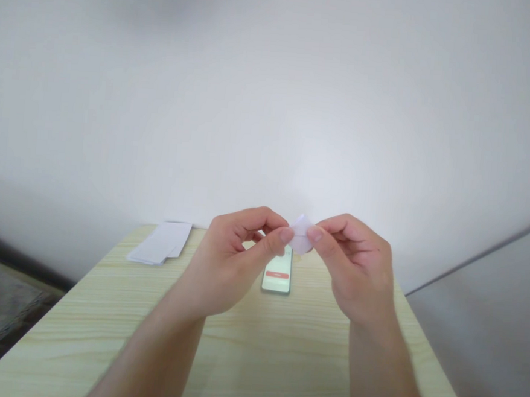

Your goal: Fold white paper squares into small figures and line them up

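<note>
Folded white paper (300,238): held up over the counter (258,355), directly between your two hands; neither hand is the nearer one, since both touch it. Your left hand (228,268) has its grip closed on the left side, the thumb pressed on the face toward you; your right hand (364,272) mirrors this on the right side, thumb tip likewise on the near face; the fingertips behind the piece are mostly hidden, so their exact placement cannot be told.

Orientation: the paper shows as a small diamond, one point up and one down; a line, by its look a fold or an edge, crosses the middle, running roughly from one thumb to the other; the visible part stands a little taller than wide, yet both side corners are covered by your thumbs, so the true long axis is uncertain. The relation that matters, by my reading: your grips oppose each other across the piece, about level, with that line between them and the upper and lower points both uncovered.

Surroundings: the phone (276,283) lies face up on the counter, screen lit, below the paper in view and partly covered by your left hand; the stack of white sheets (159,244) lies beyond your left hand, toward the wall (272,102), well apart from the folded piece.
</note>
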### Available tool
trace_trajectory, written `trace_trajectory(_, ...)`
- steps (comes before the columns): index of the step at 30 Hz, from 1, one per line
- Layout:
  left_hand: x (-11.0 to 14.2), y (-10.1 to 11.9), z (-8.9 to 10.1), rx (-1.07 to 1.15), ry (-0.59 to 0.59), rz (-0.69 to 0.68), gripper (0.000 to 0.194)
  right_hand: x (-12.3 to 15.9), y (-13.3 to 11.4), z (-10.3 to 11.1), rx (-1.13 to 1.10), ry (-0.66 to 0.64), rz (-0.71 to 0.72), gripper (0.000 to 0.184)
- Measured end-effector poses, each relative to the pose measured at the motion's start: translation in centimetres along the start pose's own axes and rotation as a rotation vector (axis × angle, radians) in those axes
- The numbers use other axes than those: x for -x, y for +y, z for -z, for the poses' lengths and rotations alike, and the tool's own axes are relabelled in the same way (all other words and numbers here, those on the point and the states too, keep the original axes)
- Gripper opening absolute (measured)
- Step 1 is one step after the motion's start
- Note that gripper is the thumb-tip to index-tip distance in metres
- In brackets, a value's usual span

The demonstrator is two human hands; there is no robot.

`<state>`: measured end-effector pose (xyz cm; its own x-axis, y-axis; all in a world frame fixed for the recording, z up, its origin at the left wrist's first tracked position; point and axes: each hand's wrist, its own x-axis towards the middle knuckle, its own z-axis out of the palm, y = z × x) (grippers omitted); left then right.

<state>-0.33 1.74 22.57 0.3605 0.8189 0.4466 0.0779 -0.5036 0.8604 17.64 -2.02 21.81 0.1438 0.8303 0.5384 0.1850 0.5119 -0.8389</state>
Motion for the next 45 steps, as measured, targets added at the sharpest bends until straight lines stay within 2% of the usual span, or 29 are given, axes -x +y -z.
trace_trajectory(12,-0.04,-0.05,0.00,-0.005,0.004,0.009,0.022,0.16,0.05,-0.09,0.017,0.024,0.007,0.014)
trace_trajectory(18,0.06,-0.15,-0.21,0.097,0.011,0.027,0.015,0.14,0.23,0.13,-0.002,0.048,0.036,0.013)
trace_trajectory(27,0.12,0.02,-0.32,0.108,0.070,-0.013,0.018,0.16,0.21,0.01,-0.037,0.062,0.062,0.012)
trace_trajectory(37,0.19,-0.47,-0.42,0.190,0.084,-0.056,0.010,-0.03,-0.02,0.25,-0.136,-0.031,-0.031,0.016)
trace_trajectory(40,0.29,-0.27,-0.28,0.164,0.054,-0.047,0.008,-0.09,0.20,0.30,-0.157,-0.030,-0.026,0.012)
trace_trajectory(45,0.26,0.32,0.07,0.063,-0.022,-0.019,0.011,-0.26,0.32,0.78,-0.097,-0.129,-0.036,0.007)
